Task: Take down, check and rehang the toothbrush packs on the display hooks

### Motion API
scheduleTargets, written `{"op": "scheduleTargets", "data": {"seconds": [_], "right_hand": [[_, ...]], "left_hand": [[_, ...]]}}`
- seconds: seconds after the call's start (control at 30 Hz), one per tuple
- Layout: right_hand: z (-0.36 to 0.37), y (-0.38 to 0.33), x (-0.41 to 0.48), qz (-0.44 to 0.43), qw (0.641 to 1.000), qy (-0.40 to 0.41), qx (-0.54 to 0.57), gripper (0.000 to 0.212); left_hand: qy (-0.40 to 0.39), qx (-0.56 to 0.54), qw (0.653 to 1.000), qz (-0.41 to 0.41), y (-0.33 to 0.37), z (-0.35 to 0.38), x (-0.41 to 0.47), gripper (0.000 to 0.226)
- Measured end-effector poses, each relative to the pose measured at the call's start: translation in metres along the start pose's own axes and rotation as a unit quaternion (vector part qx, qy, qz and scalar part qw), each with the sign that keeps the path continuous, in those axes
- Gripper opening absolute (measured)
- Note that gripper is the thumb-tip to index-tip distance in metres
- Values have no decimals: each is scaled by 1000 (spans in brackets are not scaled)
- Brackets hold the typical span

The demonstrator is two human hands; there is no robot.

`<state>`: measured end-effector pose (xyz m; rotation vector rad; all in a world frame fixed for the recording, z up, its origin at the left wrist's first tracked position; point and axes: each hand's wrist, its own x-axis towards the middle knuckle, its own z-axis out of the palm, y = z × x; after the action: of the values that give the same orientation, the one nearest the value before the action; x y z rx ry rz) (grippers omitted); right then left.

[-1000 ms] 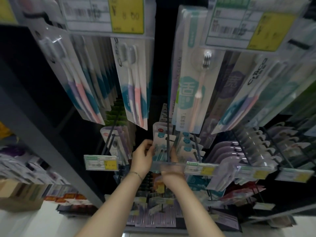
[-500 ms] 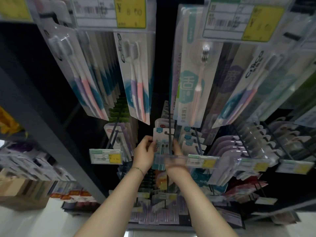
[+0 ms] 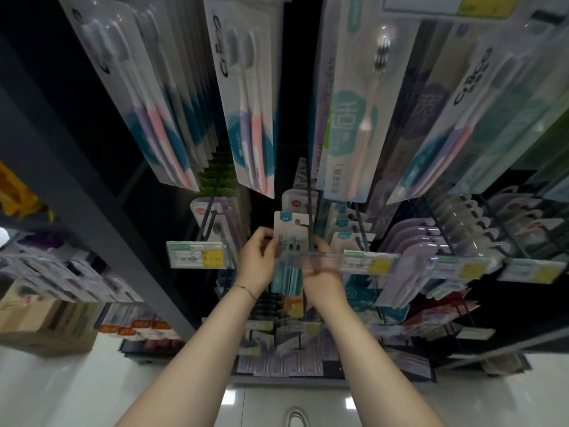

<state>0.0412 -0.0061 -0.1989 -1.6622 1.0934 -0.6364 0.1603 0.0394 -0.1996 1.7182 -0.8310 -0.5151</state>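
Toothbrush pack [image 3: 291, 234] in raised left hand [image 3: 257, 263]

Thin chain bracelet [image 3: 244, 289] on L wrist; forearms bare

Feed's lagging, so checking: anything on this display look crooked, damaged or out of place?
Only the teal pack gripped by the left hand: its hang slot appears to sit beside the hook rod, not on it. No damage shows.
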Motion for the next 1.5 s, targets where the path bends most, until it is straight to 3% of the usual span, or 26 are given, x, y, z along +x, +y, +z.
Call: {"op": "scheduleTargets", "data": {"seconds": [0.2, 0.4, 0.53, 0.73, 1.07, 1.3, 1.5], "right_hand": [[-7, -2, -14, 85, 996, 0, 1, 25], [0, 1, -23, 58, 994, 16, 92, 26], [-2, 9, -36, 56, 996, -2, 64, 18], [-10, 24, -62, 70, 997, -6, 38, 22], [-25, 44, -77, 84, 992, 63, 63, 24], [-47, 46, -55, 65, 990, 117, 40, 22], [-66, 50, -46, 39, 990, 131, 27, 19]], "left_hand": [[-32, -29, 999, -30, -3, -11, -14, 16], [-54, -16, 998, -39, -5, -23, -36, 20], [-62, -13, 996, -55, -9, -25, -52, 18], [-75, -55, 993, -72, -11, -18, -75, 15], [-135, -42, 982, -125, -9, 1, -97, 18], [-177, -46, 975, -123, 2, 28, -94, 25], [-173, -79, 977, -100, 12, 49, -94, 18]]}}
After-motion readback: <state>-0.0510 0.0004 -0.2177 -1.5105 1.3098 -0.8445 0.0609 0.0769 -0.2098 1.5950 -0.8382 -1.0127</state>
